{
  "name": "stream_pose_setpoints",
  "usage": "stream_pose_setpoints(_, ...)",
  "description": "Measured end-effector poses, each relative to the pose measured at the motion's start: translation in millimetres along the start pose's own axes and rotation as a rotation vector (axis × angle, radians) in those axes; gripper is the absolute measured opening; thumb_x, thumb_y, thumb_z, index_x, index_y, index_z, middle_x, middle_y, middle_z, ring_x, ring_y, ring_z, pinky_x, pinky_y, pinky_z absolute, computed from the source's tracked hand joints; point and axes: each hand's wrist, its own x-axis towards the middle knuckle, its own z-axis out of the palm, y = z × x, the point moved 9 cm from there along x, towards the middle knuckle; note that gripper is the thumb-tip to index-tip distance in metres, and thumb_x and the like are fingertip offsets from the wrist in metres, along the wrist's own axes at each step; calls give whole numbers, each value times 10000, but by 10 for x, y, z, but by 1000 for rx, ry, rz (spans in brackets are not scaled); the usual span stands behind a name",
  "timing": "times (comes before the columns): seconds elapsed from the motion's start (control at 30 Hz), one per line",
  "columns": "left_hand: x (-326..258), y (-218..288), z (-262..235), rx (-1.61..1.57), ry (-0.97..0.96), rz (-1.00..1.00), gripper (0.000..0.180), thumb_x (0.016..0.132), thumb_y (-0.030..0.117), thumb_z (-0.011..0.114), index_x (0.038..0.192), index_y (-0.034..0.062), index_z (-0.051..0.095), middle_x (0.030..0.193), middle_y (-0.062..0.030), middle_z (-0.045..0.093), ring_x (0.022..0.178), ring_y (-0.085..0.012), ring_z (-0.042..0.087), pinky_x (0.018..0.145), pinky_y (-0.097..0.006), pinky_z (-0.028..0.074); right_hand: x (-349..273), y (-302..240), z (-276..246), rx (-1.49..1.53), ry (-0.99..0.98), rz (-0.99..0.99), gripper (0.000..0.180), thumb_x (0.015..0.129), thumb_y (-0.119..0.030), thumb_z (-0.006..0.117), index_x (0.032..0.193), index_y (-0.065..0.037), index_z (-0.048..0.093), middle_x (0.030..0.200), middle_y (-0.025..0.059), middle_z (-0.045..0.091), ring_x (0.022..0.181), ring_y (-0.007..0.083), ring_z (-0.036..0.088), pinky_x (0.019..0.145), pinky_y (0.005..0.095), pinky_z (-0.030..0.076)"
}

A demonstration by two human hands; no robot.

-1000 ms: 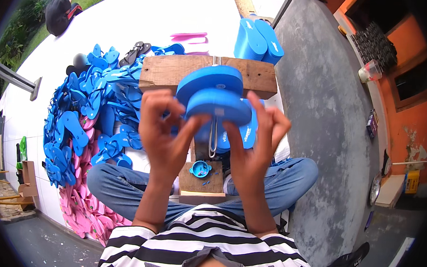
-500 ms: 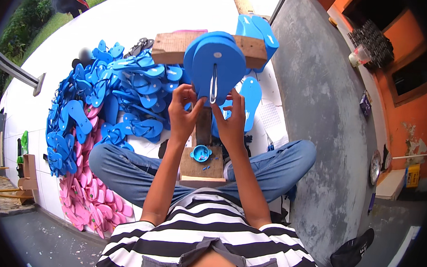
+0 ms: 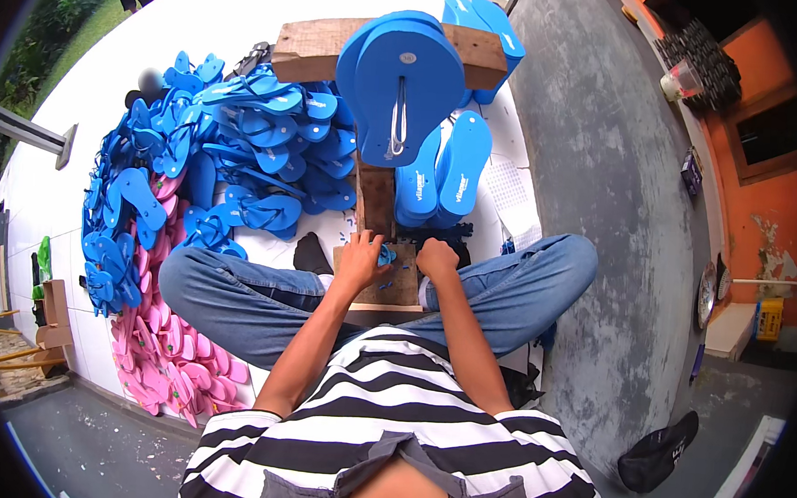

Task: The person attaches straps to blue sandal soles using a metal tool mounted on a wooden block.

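My left hand (image 3: 359,261) is at a small blue bowl (image 3: 386,256) on a wooden base, its fingers curled over the near-left part of the bowl; what they pinch is hidden. To the right of the bowl my right hand (image 3: 437,260) is closed in a loose fist, its contents out of sight. Ahead of both hands, blue flip-flop soles (image 3: 399,94) rest stacked against a wooden crossbar (image 3: 315,50). A thin, pale elongated loop (image 3: 399,126) runs down the face of the front sole. Neither hand touches these soles.
Blue flip-flops (image 3: 260,122) lie in a large heap on the left, with pink flip-flops (image 3: 168,354) nearer me. A pair of blue soles (image 3: 444,174) lies right of the wooden post (image 3: 376,197). More blue soles (image 3: 485,35) stand behind. A black cap (image 3: 658,455) lies at lower right.
Both hands have left the front sole and come down toward me, the left to the small bowl, the right beside it. The view has tilted, so the scene sits higher.
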Motion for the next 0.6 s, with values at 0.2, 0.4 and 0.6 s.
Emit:
stream_pose_setpoints(0.2, 103, 159, -49, -191, 55, 117, 444, 763, 237, 761, 1144, 78, 596, 1104, -133, 565, 1016, -356, 558, 832, -448, 498, 665, 219, 581, -207, 38, 38, 241, 908, -163, 552, 1085, -86, 695, 1025, 146, 713, 997, 317, 694, 814, 405, 569)
stream_pose_setpoints(0.4, 74, 112, -260, -375, 135, 114, 294, 850, 168, 696, 1112, 62, 611, 1055, -148, 582, 995, -360, 597, 829, -427, 497, 806, 110, 620, -190, 255, -179, 193, 922, -140, 495, 1055, -103, 630, 1020, 130, 710, 922, 307, 710, 761, 418, 579)
stream_pose_setpoints(0.6, 66, 52, -230, -499, 146, 67, 232, 880, 152, 668, 1086, 53, 628, 1039, -132, 597, 900, -328, 630, 769, -397, 514, 879, 156, 751, -258, 312, -207, 197, 897, -153, 512, 1027, -107, 652, 982, 124, 716, 874, 299, 718, 728, 415, 580)
